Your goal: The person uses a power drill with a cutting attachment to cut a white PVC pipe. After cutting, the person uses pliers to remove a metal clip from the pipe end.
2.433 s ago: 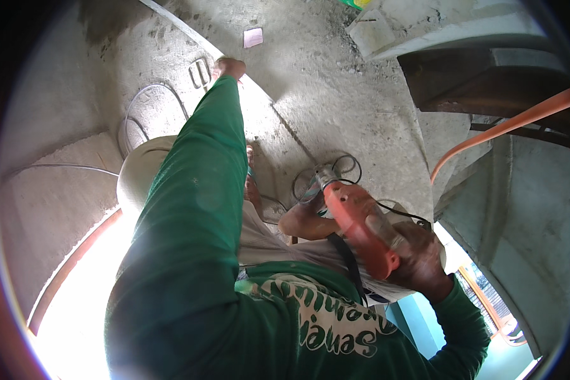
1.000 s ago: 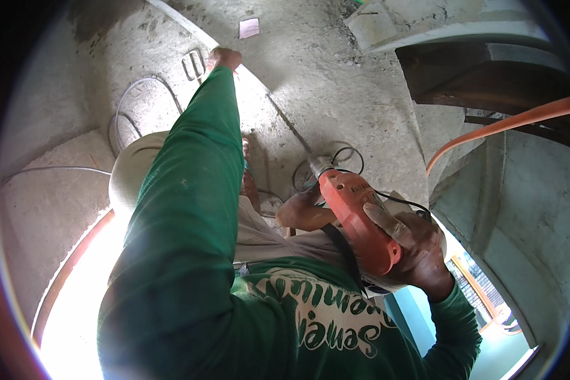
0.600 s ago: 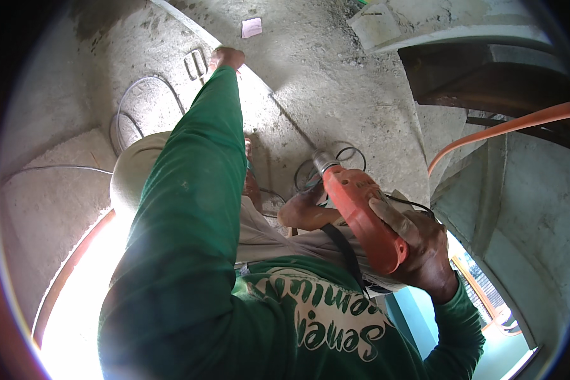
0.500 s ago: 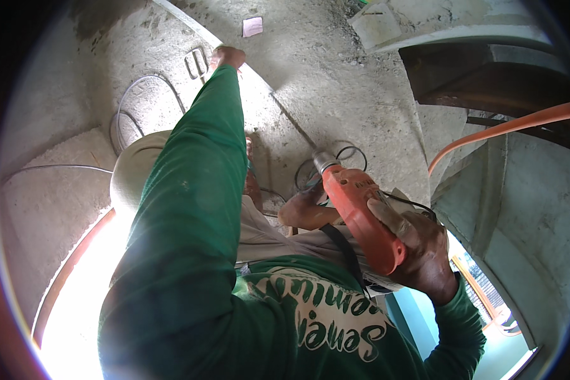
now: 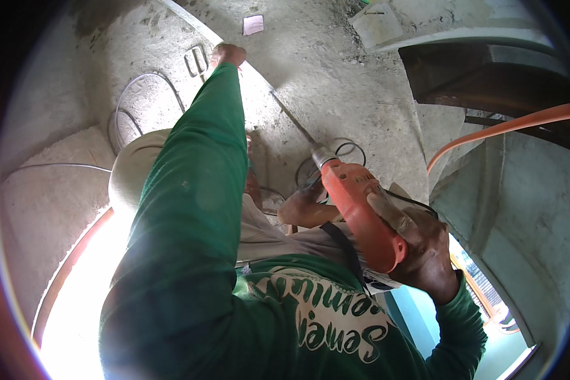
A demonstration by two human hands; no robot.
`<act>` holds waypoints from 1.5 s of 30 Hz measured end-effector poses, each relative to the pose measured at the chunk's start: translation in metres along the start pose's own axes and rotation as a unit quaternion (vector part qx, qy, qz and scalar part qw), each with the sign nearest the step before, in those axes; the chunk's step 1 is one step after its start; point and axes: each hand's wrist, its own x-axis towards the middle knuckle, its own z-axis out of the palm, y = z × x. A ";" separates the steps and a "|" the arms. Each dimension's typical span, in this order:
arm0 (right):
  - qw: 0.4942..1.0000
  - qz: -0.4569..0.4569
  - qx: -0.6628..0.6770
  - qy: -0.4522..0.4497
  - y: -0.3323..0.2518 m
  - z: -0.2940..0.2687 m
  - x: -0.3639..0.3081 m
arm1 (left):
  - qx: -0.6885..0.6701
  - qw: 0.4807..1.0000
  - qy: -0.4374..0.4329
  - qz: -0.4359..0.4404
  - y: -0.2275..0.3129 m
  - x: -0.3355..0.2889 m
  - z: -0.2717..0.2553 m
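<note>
My right hand (image 5: 418, 244) is wrapped around the handle of a dusty red power drill (image 5: 361, 206). From its grey chuck a long thin bit (image 5: 293, 118) points up and left, its far tip meeting the lower end of a long pale bar (image 5: 257, 77). At the end of my outstretched arm, my left hand (image 5: 228, 56) is closed around that bar, which runs on to the upper left. A metal piece with a looped end (image 5: 196, 61) lies just left of this hand. The fingertips of my left hand are mostly hidden.
A pink slip (image 5: 253, 25) lies on the rough concrete (image 5: 361, 107). Grey cable (image 5: 149, 76) loops at the left, and black cable (image 5: 351, 144) coils beside the chuck. An orange hose (image 5: 506, 130) crosses at the right, before a dark opening (image 5: 481, 76). My bent legs are beneath my arms.
The drill's front has shifted very slightly up and left with my right hand. My left hand keeps its hold on the bar.
</note>
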 end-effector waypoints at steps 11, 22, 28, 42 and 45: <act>0.998 -0.019 0.039 0.043 -0.006 0.016 -0.002 | 0.004 1.000 -0.024 -0.008 0.005 -0.003 -0.004; 0.999 -0.029 -0.023 -0.001 -0.014 0.025 -0.009 | 0.008 0.999 -0.033 -0.024 0.007 -0.011 -0.011; 0.999 -0.023 -0.034 -0.005 -0.016 0.032 -0.005 | -0.018 0.999 -0.049 0.007 -0.008 0.019 -0.001; 0.986 -0.071 -0.149 -0.016 -0.008 0.036 -0.011 | 0.024 1.000 -0.006 0.020 0.012 0.012 -0.004; 0.990 -0.069 -0.126 -0.010 0.000 0.034 -0.012 | 0.052 0.998 -0.011 0.035 0.011 0.013 -0.002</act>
